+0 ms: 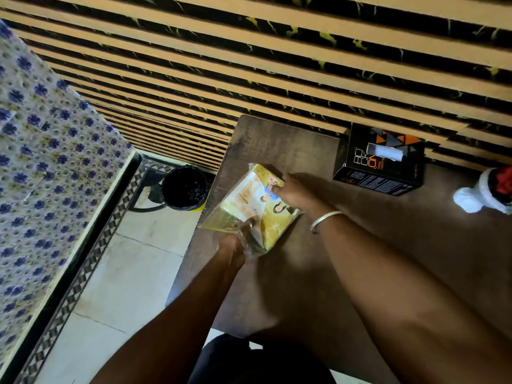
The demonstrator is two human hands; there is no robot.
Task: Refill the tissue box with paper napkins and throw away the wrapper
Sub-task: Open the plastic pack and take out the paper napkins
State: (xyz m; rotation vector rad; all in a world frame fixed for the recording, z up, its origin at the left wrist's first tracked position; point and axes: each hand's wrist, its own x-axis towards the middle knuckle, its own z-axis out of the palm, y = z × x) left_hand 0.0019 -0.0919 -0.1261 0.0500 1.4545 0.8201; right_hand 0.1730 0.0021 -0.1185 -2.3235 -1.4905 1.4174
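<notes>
A yellow and white printed napkin pack (pixel 253 200) in clear plastic wrapper lies near the left edge of the dark brown table (pixel 346 245). My left hand (pixel 235 246) reaches into the open near end of the wrapper, fingers inside the plastic. My right hand (pixel 288 189) presses on the pack's far right side and holds it down; a silver bangle sits on that wrist. A black tissue box (pixel 381 162) with orange triangles stands at the table's back, against the wall, with a white tissue showing in its top slot.
A black-lined bin (pixel 184 188) with a yellow base stands on the tiled floor left of the table. A bed with a blue-flowered cover (pixel 41 162) fills the left side. A white and red object (pixel 487 192) sits at the table's right. A slatted wall lies behind.
</notes>
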